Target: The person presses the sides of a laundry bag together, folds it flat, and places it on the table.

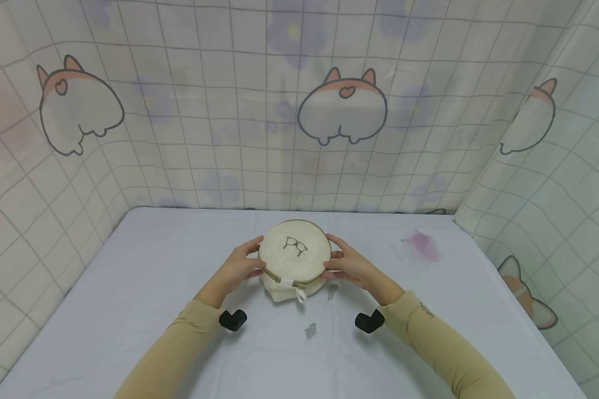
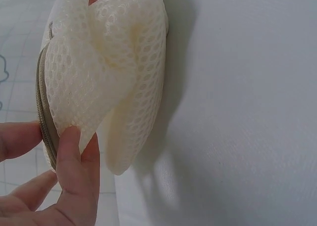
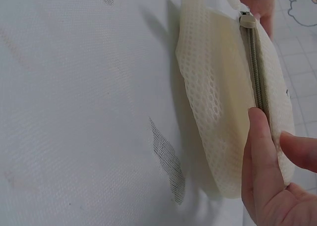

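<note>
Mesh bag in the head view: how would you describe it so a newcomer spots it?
Start at the pale table, then follow the two tan sleeves forward to the left hand and right hand, which grip the mesh bag. It is cream, with a round top and a brownish zip along the edge. The glasses-like drawing on that top sets it apart from the similarly coloured sleeves.

We see a cream bag (image 1: 292, 265) in honeycomb mesh with a dark line drawing (image 1: 295, 245), an olive-brown zip (image 3: 256, 67), tan sleeves (image 1: 167, 354) and a pale lavender table (image 1: 145, 266). The white curtain (image 1: 249, 94) carries grey grid lines, orange-eared corgis (image 1: 343, 116) and, we think, faint purple flowers (image 1: 306, 36).
</note>
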Motion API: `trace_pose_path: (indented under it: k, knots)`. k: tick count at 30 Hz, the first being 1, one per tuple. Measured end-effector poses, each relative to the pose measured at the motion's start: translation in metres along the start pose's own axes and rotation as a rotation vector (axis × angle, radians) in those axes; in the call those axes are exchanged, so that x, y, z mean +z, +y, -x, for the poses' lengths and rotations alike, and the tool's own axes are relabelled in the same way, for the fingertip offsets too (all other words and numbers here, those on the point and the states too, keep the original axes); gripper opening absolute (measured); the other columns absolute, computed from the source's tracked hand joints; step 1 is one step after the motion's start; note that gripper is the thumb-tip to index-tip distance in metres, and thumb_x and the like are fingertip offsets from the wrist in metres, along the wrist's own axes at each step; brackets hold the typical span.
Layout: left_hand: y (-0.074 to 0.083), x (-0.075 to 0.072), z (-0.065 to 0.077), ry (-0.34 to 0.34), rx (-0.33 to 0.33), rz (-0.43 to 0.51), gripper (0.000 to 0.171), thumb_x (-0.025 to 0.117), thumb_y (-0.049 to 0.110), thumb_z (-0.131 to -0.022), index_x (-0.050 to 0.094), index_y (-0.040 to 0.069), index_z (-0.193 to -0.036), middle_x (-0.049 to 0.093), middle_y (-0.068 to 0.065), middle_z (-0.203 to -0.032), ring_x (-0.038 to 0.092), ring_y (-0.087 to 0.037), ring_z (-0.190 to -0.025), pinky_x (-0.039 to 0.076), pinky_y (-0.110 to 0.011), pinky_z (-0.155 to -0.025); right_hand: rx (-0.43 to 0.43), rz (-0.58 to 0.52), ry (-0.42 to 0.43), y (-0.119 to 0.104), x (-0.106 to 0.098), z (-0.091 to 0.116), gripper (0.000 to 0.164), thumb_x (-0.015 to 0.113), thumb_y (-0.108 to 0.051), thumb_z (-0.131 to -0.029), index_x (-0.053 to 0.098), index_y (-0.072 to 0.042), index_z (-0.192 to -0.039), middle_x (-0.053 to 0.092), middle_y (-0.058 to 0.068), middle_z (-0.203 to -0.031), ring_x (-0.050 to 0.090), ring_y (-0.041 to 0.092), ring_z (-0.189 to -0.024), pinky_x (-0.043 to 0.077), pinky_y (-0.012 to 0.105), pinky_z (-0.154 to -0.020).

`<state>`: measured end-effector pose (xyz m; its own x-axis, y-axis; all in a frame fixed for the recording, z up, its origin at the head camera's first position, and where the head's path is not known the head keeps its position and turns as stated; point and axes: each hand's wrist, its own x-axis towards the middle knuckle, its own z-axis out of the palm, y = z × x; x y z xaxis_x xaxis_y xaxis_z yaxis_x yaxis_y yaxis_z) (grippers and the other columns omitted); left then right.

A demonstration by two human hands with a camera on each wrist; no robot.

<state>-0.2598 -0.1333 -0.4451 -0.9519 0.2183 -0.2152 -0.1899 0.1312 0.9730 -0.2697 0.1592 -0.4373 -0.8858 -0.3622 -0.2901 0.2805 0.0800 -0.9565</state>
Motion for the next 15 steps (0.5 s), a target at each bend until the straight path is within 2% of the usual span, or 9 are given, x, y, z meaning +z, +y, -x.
trace_pose_path:
  k: [15]
  knots:
    - [-0.0021,0.0010,0.0000,0.005,-0.006,0.012,0.077,0.055,-0.012,-0.093,0.025,0.005,-0.163,0.026,-0.024,-0.163,0.050,-0.037,-0.131,0.048,-0.046,-0.106,0.003,0.011,0.006,0.0049,-0.0004,-0.0023,0.083,0.052,0.013,-0.099,0.012,-0.014,-0.166,0.043,0.031,-0.138,0.064,0.023,-0.093,0.060,0.033,-0.083]
